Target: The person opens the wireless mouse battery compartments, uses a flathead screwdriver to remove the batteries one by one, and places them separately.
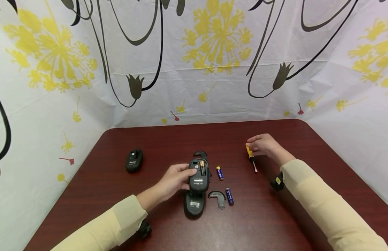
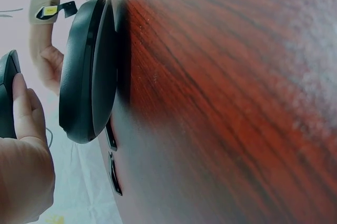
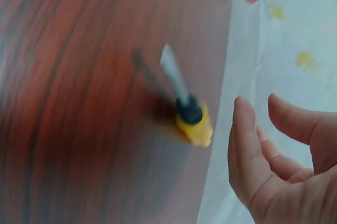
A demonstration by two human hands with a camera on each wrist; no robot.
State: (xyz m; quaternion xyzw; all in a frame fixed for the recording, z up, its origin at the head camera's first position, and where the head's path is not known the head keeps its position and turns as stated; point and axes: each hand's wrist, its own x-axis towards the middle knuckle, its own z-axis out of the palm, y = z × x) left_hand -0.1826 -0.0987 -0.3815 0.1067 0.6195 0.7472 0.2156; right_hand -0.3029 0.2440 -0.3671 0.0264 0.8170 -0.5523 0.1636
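My left hand (image 1: 174, 182) grips a black computer mouse (image 1: 198, 184), underside up, its battery bay uncovered with a copper-topped battery showing inside. In the left wrist view, the held mouse (image 2: 7, 95) is cut off by the frame edge. Below it, another black mouse (image 1: 194, 206) lies upside down on the table. At the right, my right hand (image 1: 265, 146) is by the yellow handle of a screwdriver (image 1: 250, 153). The right wrist view shows the thumb and fingers spread apart, with the slightly blurred screwdriver (image 3: 192, 116) beyond them, apart from the fingertips.
Two blue batteries (image 1: 220, 173) (image 1: 229, 196) lie right of the mice. Nearby is a grey curved battery cover (image 1: 217, 198); another cover (image 1: 200, 154) lies behind the held mouse. A third mouse (image 1: 134, 160) sits at left on the dark red table (image 1: 168, 143), with patterned cloth (image 1: 194, 90) behind.
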